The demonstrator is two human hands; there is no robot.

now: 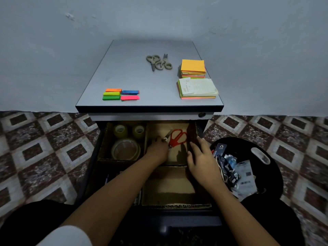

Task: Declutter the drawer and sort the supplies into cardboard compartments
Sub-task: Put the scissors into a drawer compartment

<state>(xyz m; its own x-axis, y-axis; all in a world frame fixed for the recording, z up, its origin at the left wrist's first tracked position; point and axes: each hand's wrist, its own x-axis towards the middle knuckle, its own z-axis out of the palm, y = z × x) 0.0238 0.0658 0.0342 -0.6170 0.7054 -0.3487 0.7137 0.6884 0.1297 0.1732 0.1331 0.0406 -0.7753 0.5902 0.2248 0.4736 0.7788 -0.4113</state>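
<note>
Reaching into the drawer [94, 157], the right hand [204, 162] lays straight fingers on a cardboard divider [192, 132]; the left hand [158, 150] grips one red scissors [177, 137] in the middle compartment. Three tape rolls [125, 148] sit in the compartment to its left. On the table [133, 77]: five flag pads [120, 94], two note stacks [197, 87], two grey scissors [158, 62].

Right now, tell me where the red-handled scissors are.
Head view: the red-handled scissors lie in the back cardboard compartment, by the left hand, right of the tape rolls.
</note>
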